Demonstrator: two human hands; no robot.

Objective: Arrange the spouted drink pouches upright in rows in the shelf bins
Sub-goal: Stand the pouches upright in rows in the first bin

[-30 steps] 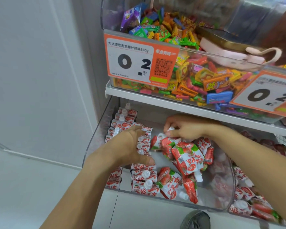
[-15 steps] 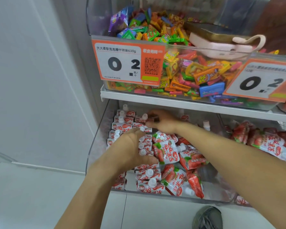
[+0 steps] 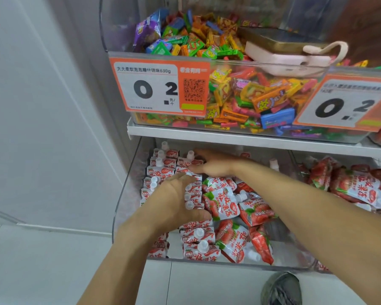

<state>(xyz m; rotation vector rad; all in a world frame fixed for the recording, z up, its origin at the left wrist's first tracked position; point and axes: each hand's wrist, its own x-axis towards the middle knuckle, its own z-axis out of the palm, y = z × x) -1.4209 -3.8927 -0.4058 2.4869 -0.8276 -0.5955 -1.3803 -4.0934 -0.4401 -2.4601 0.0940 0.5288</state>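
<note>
A: Nearest first? A grey shoe [image 3: 280, 289] on the pale floor, then the clear front wall of the lower shelf bin [image 3: 128, 194]

B: Inside it, strawberry drink pouches. Upright rows [image 3: 196, 243] stand at the left, white spouts up; a loose heap [image 3: 240, 219] lies flat to the right

A: Left hand [image 3: 174, 201]?

B: Fingers spread, laid flat over the upright rows, thumb along the edge by the heap. Pressing, gripping nothing

A: Right hand [image 3: 216, 166]?

B: Farther back, fingers straight, tips against an upright pouch [image 3: 190, 159] at the rear of the second row. Whether it pinches, cannot tell

A: Beyond?

B: Neighbouring bin to the right, more pouches piled [image 3: 356, 186]. Shelf above: a clear bin of mixed candies [image 3: 240, 100], orange price tag [image 3: 161, 86] reading 0.2, a pink-cased phone [image 3: 288, 60] lying on the candy
</note>
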